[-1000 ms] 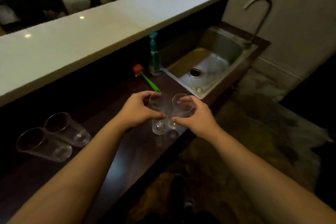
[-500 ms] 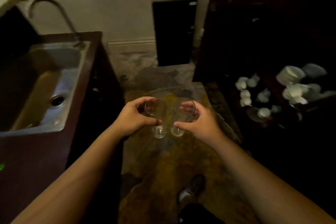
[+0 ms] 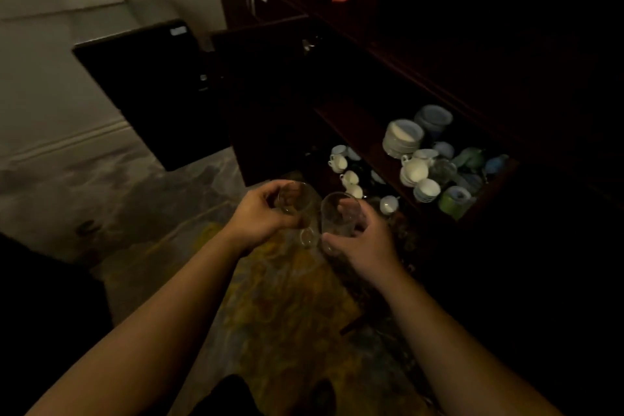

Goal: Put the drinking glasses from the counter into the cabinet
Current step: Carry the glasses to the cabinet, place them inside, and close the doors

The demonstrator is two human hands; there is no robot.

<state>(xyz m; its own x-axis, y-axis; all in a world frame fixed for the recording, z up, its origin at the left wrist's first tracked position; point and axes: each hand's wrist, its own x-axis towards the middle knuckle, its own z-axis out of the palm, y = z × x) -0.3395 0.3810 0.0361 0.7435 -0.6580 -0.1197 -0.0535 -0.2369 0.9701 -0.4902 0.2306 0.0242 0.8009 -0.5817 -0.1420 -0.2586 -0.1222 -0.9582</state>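
Now | left hand wrapped round one clear drinking glass | right hand wrapped round second clear glass | both glasses held side by side above patterned floor, near open dark wooden cabinet with white crockery

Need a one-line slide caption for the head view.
Left hand and right hand each carry a clear glass toward the open dark cabinet holding cups.

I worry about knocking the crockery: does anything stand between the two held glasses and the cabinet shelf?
Yes. White cups crowd the cabinet just beyond the right hand's glass; stacked saucers fill the shelf behind. Left hand's glass faces dark space.
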